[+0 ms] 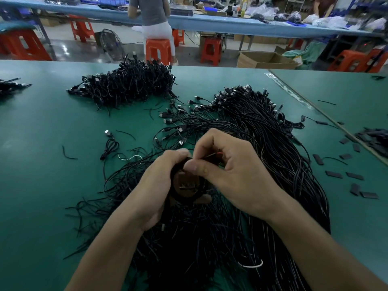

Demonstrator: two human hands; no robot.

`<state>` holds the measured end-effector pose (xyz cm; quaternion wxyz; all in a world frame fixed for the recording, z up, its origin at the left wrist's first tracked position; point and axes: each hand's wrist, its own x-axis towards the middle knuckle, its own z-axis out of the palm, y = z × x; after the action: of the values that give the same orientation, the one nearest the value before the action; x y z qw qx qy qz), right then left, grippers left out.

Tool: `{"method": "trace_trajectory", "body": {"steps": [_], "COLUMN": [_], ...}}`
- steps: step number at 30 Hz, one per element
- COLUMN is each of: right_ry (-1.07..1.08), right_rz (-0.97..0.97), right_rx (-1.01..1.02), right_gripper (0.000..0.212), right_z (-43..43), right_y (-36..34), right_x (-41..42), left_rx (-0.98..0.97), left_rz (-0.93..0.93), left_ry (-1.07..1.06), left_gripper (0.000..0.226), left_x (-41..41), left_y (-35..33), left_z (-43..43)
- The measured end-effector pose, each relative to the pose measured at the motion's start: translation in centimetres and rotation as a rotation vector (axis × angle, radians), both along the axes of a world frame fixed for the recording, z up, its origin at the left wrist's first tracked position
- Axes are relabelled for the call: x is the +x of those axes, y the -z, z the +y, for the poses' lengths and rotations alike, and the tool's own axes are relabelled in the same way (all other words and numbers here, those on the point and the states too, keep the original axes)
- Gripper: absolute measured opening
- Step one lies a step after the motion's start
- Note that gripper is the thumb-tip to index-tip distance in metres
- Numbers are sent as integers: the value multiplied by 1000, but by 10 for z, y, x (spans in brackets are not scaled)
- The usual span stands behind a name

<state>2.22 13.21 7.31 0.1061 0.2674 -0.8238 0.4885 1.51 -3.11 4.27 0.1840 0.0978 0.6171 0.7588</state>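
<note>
At the near middle of the green tabletop point(42, 143), both hands meet above a broad heap of loose black cables point(273, 148) that fans from the far right down to the near edge. The left hand point(155, 185) comes in from below, and its grip is curled round a coiled cable point(189, 182), a small dark loop held just above the heap. The right hand point(237, 173) reaches in from the right, its grip pinching the top of that same coil: the thumb point(195, 167) presses against it and the forefinger bends over from above. A thin red wire point(216, 154) shows between the right hand's fingers, though where it ends is hidden by them. The two hands touch at the coil.

Farther back on the left lies a second, denser pile of cables point(130, 85), well apart from the hands. Between that pile and the hands a single cable point(110, 143) lies loosely looped with its plug pointing away, and a short white strand point(130, 158) sits just beside it. Another white strand point(252, 265) curves over the heap near the right forearm. Flat black pieces point(354, 175) are scattered on the right of the tabletop. Beyond the far edge stand orange stools point(157, 49) and an open cardboard box point(264, 59), and a person point(153, 15) sits at a blue bench with their back turned.
</note>
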Motion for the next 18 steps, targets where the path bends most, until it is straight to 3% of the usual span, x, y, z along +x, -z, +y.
{"method": "trace_trajectory", "body": {"steps": [2,6,10,13,18], "right_ry": [13,14,149,256,71], "right_rz": [71,16,-49,-252,-330], "right_rx": [2,-52,6,278,796], "right_gripper": [14,14,23,50,33], "right_z": [-6,-9,-6,3,-11], "right_y": [-1,-4,1,11,23], "right_x": [2,0,-5,-6,7], "left_rx": [72,-40,-215,-171,-189], "left_rz": [-75,-70,77,115,162], "left_ry": [84,131,-156,-393,-538], "left_gripper": [58,91,71,59,54], "left_x": [3,1,-3,-10,-17], "left_y": [-3,1,4,3,4], "left_z": [2,1,4,-2,-10]}}
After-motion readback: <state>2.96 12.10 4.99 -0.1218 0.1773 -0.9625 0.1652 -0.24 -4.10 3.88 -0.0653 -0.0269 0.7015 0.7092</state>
